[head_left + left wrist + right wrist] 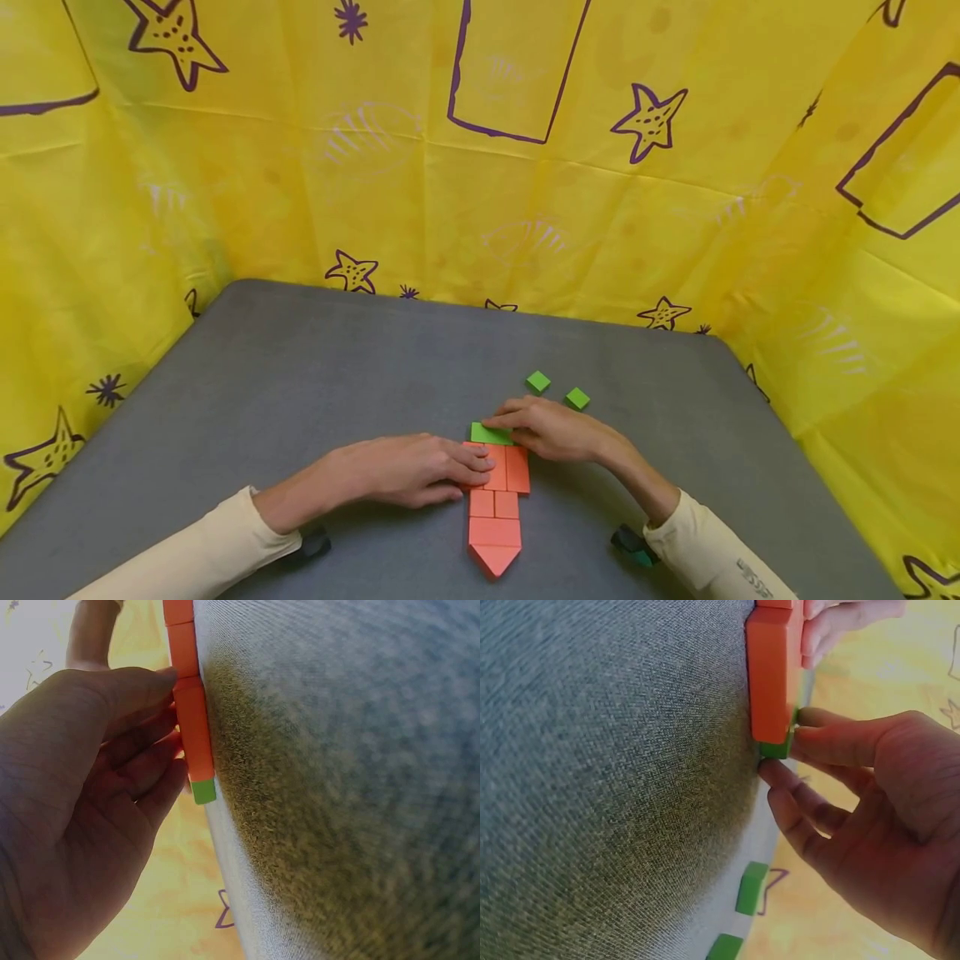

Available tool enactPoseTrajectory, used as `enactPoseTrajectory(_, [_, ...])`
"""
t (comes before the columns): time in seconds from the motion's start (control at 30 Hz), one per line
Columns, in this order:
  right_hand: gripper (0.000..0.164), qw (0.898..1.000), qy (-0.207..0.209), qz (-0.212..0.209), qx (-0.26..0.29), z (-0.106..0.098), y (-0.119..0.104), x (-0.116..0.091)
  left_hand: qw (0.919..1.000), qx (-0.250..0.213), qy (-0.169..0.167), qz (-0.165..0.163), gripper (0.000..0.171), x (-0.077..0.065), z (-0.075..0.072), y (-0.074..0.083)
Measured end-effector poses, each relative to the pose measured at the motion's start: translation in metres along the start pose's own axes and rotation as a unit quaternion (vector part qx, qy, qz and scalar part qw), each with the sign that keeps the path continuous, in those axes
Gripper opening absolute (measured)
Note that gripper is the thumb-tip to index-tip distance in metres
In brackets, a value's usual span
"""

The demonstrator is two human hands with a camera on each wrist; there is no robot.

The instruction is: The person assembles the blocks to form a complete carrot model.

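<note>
Flat on the table, orange blocks lie edge to edge in a column that ends in a pointed orange block toward me. A green rectangular block lies across the column's far end, against the upright orange pieces. My right hand holds this green block, its index finger over the top and its thumb by the right end; its other fingers bend down beside the block in the right wrist view. From the left, my left hand rests its extended fingers on the upright orange blocks, its thumb at their side.
Two small green cubes, one farther left and one nearer right, sit just beyond my right hand. The grey table ends at a yellow patterned cloth at the back and sides. Dark devices are at both wrists.
</note>
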State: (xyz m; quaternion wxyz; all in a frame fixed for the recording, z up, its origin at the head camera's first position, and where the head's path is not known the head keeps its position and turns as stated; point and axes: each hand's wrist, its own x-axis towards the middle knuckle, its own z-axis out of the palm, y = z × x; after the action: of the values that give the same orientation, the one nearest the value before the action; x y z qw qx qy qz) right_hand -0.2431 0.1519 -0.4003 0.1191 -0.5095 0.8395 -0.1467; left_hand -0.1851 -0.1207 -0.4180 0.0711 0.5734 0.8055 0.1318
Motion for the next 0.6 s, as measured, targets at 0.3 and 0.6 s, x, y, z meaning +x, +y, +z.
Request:
enactPoseTrajectory(0.3, [0.044,1.000,-0.001,-0.005,0.008,-0.0012,0.0008,-0.0022,1.0000,-0.004,-0.001,-0.002,0.042,0.0008,0.0002,0.0007])
enactPoseTrajectory(0.6, [0.044,1.000,-0.002,-0.002,0.007,-0.0021,0.0003,-0.0019,0.9998,-0.016,-0.008,-0.013,0.042,-0.0001,-0.0019,0.0002])
